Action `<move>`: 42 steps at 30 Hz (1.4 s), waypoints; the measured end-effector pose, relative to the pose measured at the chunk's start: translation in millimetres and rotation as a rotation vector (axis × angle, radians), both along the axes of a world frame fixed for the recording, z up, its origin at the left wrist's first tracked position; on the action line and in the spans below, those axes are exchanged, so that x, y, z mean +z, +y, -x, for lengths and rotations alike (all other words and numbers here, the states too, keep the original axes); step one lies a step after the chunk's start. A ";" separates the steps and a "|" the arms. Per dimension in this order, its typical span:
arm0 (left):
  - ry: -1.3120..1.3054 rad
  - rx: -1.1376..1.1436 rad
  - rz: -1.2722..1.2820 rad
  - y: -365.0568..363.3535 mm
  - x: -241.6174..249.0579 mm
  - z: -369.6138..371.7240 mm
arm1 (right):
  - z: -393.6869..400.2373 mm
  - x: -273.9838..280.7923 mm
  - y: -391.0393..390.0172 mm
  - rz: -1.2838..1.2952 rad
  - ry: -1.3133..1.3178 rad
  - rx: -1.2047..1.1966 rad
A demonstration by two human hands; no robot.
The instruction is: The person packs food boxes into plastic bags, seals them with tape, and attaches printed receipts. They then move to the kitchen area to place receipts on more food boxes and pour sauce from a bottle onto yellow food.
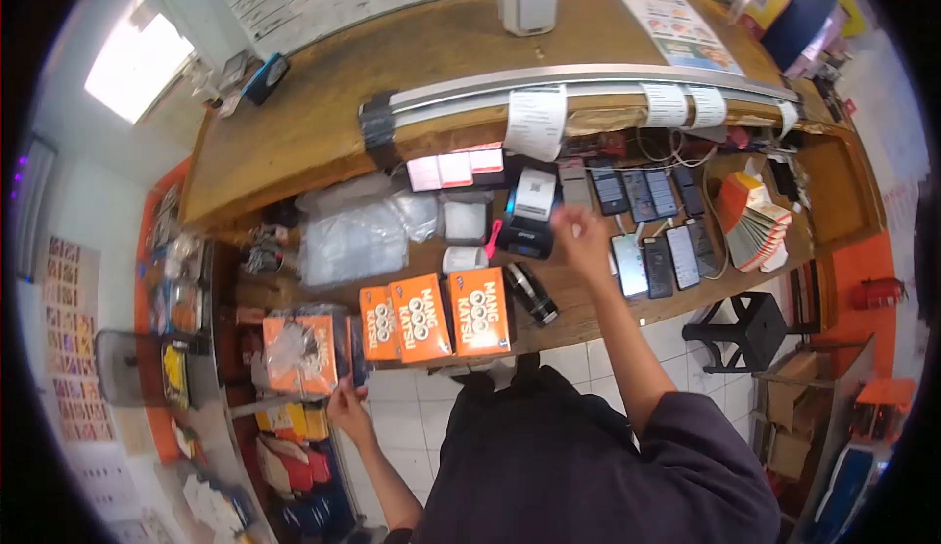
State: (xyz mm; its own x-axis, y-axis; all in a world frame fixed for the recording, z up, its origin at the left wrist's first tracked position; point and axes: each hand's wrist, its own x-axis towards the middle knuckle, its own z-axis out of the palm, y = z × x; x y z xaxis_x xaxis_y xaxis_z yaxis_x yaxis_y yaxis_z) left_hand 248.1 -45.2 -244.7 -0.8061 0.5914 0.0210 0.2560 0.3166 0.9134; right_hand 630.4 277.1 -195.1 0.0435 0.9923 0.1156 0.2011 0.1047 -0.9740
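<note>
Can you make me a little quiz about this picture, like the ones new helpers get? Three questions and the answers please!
1. What are the fingertips of the right hand right beside?
a) the black stool
b) the black printer
c) the fire extinguisher

2. True or false: the black stool stands in the right half of the picture.

3. Fill in the missing colour: the boxes lettered KATSU are mostly ____.

Key: 1. b; 2. True; 3. orange.
</note>
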 end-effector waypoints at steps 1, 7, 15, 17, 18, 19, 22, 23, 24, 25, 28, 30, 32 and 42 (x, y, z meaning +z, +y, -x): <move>0.007 -0.062 -0.023 9.6 5.5 -6.8 | 11.8 6.7 26.2 -0.087 0.123 -0.094; -0.123 -0.319 0.017 71.7 48.1 -48.4 | 42.5 58.0 64.2 0.124 0.424 0.163; -0.364 -0.872 -0.091 167.4 59.7 -212.1 | -33.2 -14.7 -125.6 0.559 0.123 0.713; -0.283 -0.994 0.026 168.9 39.9 -228.8 | -54.5 -12.7 -141.8 0.635 0.309 0.526; -0.323 -1.107 0.067 164.9 25.8 -232.9 | -62.5 -13.3 -143.4 0.667 0.405 0.427; -0.286 -1.119 0.089 161.3 13.6 -237.5 | -70.6 -17.0 -141.2 0.678 0.335 0.412; -0.225 -1.103 0.169 151.1 -15.9 -251.2 | -86.7 -44.8 -137.7 0.716 0.169 0.394; -0.250 -1.088 0.239 151.7 -25.1 -255.3 | -89.8 -54.7 -135.5 0.744 0.123 0.443; -0.278 -1.070 0.312 151.5 -30.7 -259.6 | -92.6 -62.3 -133.5 0.776 0.076 0.495; -0.306 -1.046 0.384 149.9 -36.1 -264.6 | -95.3 -68.2 -129.9 0.809 0.029 0.552; -0.372 -1.034 0.438 137.4 -80.1 -275.6 | -88.0 -78.6 -105.3 0.540 -0.335 0.553; -0.367 -1.111 0.354 134.3 -110.9 -277.8 | -70.2 -89.0 -79.7 0.410 -0.479 0.523; -0.370 -1.106 0.338 136.6 -121.6 -280.6 | -53.4 -114.2 -69.0 0.537 -0.421 0.560; -0.933 -0.993 0.329 142.9 -142.5 -280.7 | -119.1 -99.5 -150.3 0.563 -0.522 0.674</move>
